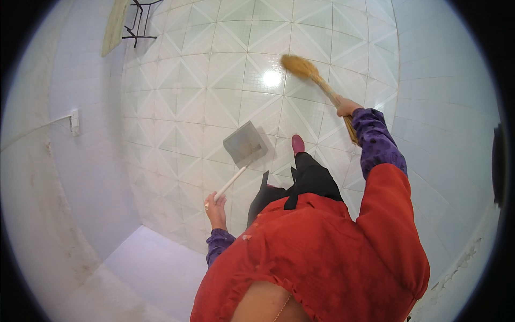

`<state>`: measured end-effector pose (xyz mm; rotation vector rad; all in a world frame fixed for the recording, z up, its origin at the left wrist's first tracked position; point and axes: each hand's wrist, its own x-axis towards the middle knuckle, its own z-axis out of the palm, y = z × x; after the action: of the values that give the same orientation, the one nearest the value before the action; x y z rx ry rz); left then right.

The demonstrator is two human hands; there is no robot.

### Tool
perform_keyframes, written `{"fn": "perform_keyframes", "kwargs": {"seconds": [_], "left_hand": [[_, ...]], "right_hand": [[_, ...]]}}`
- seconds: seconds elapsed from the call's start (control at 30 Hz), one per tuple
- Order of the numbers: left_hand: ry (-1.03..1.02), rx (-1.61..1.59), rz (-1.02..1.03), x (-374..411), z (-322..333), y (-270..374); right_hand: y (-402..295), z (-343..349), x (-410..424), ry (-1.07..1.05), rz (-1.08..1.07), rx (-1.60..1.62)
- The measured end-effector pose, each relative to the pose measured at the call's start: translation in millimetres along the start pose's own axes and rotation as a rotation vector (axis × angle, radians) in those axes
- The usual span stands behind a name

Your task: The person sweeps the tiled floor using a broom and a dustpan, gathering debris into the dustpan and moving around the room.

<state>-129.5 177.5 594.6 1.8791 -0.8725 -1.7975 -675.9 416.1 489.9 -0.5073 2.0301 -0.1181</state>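
My right hand [347,106] grips the shaft of a straw broom [326,89], its handle end running back under my forearm. The broom's bristle head [299,66] points up and left over the tiled floor, slightly blurred. My left hand [216,206] is closed around the pale handle of a long-handled dustpan [231,183]. The grey dustpan tray [243,139] lies ahead of my feet with its mouth facing away from me. Some brownish debris or staining shows inside the tray; which of these I cannot tell.
Pale patterned tiles [225,70] cover the floor between a left wall [86,169] and a right wall [438,104]. A board [114,28] and a dark metal frame [141,24] stand at the upper left. A white socket [75,122] with a cable is on the left wall.
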Motion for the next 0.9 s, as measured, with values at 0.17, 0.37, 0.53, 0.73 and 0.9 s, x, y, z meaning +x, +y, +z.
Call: {"fn": "perform_keyframes", "kwargs": {"seconds": [0.17,0.37,0.53,0.73,0.9], "left_hand": [[0.027,-0.014,0.068,32,1,-65],[0.109,-0.027,0.127,64,17,-125],[0.102,0.023,0.100,92,31,-128],[0.052,0.044,0.050,156,3,-135],[-0.078,0.060,0.025,135,-13,-128]], "right_hand": [[57,70,10,-0.049,-0.098,0.097],[135,118,-48,-0.379,-0.058,-0.062],[161,86,-55,-0.282,0.071,-0.091],[133,96,29,0.015,0.066,-0.031],[72,152,-3,-0.139,-0.244,0.240]]}}
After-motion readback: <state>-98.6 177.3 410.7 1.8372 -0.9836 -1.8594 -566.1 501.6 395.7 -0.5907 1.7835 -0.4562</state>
